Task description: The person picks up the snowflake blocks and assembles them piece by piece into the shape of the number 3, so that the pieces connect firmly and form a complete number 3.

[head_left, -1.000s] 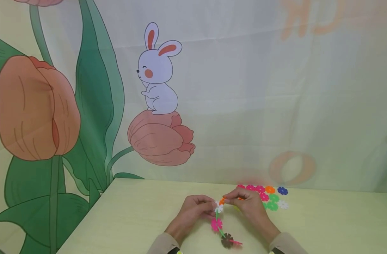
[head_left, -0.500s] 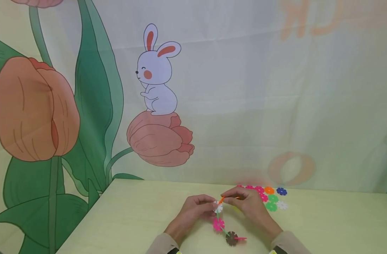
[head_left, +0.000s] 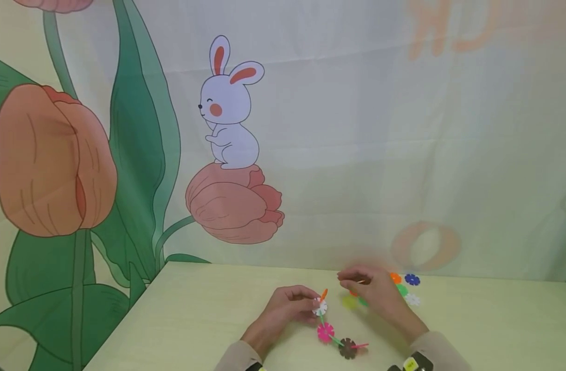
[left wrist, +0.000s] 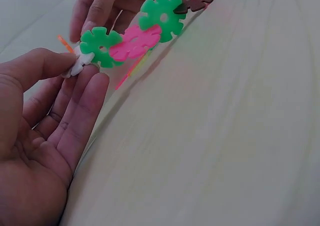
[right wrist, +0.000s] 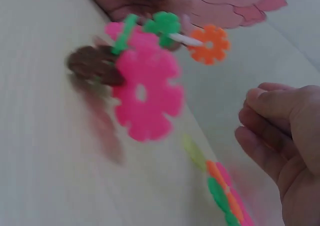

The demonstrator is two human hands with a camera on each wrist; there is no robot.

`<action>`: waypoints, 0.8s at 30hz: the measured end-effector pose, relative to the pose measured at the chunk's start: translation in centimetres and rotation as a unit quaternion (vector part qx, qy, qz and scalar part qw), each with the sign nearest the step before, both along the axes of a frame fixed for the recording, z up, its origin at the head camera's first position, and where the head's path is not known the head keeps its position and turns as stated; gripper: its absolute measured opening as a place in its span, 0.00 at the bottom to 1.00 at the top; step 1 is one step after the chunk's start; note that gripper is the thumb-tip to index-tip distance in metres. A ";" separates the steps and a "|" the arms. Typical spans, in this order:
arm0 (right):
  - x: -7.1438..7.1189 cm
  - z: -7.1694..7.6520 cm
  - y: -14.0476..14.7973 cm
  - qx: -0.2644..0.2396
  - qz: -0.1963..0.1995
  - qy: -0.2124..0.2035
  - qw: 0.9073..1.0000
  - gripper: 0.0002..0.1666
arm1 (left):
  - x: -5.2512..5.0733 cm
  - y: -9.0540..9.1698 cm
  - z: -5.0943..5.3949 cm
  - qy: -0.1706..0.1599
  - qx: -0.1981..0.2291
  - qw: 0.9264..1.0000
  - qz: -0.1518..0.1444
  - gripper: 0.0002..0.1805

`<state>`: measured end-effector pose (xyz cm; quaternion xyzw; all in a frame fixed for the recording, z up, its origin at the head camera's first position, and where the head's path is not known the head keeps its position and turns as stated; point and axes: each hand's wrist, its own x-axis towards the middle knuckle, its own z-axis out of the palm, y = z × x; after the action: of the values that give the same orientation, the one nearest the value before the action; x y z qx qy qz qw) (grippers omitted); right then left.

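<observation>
Chain (head_left: 326, 332) of flat notched discs (left wrist: 162, 30), running orange, white, green, pink, green, brown, pink, slants toward five o'clock from the left hand (head_left: 285, 309), which I see pinching the white disc (head_left: 320, 307). At the chain's two o'clock, the right hand (head_left: 376, 288) sits unfilled, fingers loosely bent.

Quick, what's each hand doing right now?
Left hand: holding the white flower piece of the chain.
Right hand: open, fingers loosely curled, holding nothing.
</observation>
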<state>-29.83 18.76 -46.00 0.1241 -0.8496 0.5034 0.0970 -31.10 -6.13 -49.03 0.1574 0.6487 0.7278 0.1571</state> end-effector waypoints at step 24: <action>-0.3 -0.8 1.0 0.211 0.028 -0.004 0.977 0.12 | 0.3 0.2 0.2 0.000 -0.026 1.000 -0.011 0.09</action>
<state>-30.13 19.74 -46.78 0.1639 -0.9330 0.3161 0.0514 -30.79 -5.93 -48.87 0.1606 0.6653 0.7092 0.1692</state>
